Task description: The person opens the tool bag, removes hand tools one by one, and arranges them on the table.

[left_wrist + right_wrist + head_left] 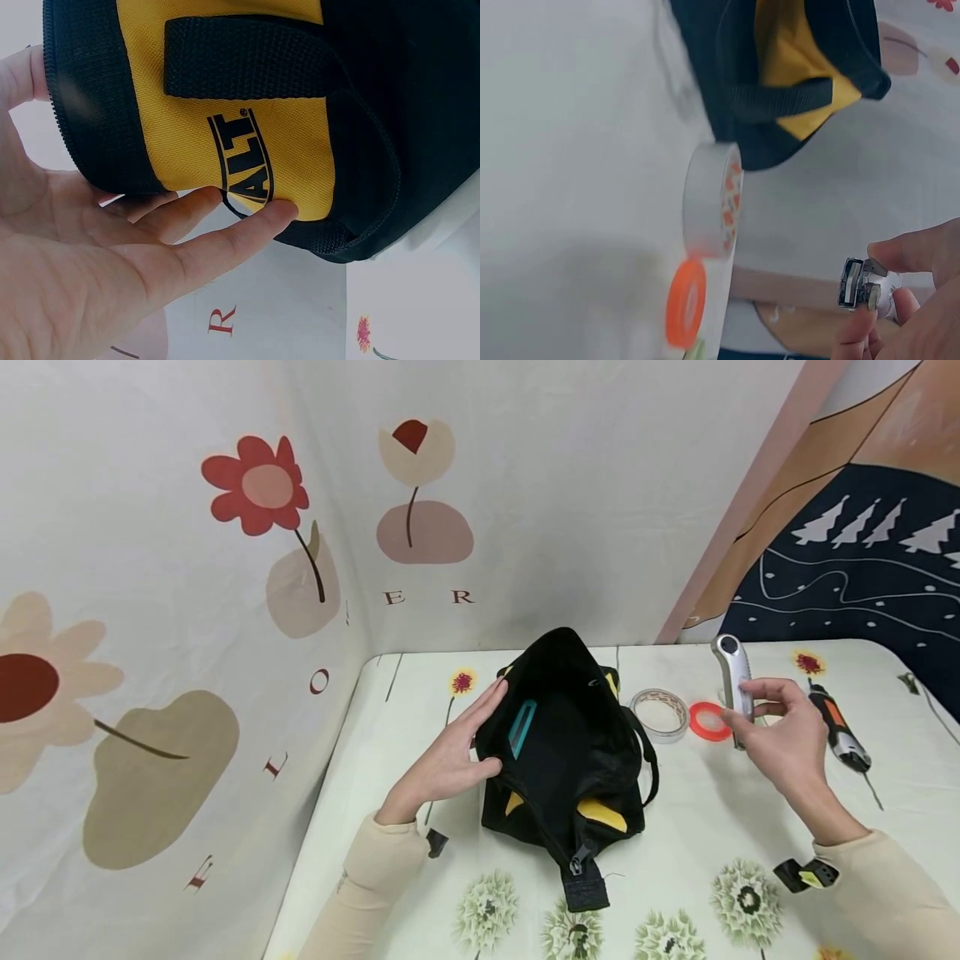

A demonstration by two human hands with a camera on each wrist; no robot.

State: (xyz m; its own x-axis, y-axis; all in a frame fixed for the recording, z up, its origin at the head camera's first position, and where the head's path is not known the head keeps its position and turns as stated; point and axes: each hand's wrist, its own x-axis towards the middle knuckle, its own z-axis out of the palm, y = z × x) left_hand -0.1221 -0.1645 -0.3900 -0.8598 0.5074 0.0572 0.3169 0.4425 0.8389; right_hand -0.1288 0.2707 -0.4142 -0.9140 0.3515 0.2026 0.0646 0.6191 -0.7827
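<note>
A black and yellow tool bag [558,810] stands on the table with its zipped mouth wide open. My left hand [457,752] holds the left rim, thumb at the inner edge and fingers along the outside. In the left wrist view those fingers rest against the bag's yellow side [300,150], beside a black strap. A teal loop-shaped piece [522,728] shows inside the bag. Right of the bag, my right hand [791,735] pinches a silver utility knife [732,672], upright above the table. The right wrist view shows its slotted end and knurled wheel [872,295].
Between bag and right hand lie a roll of clear tape [636,714] and a smaller red-orange roll [697,727]. Farther right lies a black, orange and grey handheld tool [840,727]. Printed cloth walls [525,568] rise behind and to the left of the flower-patterned table [697,827].
</note>
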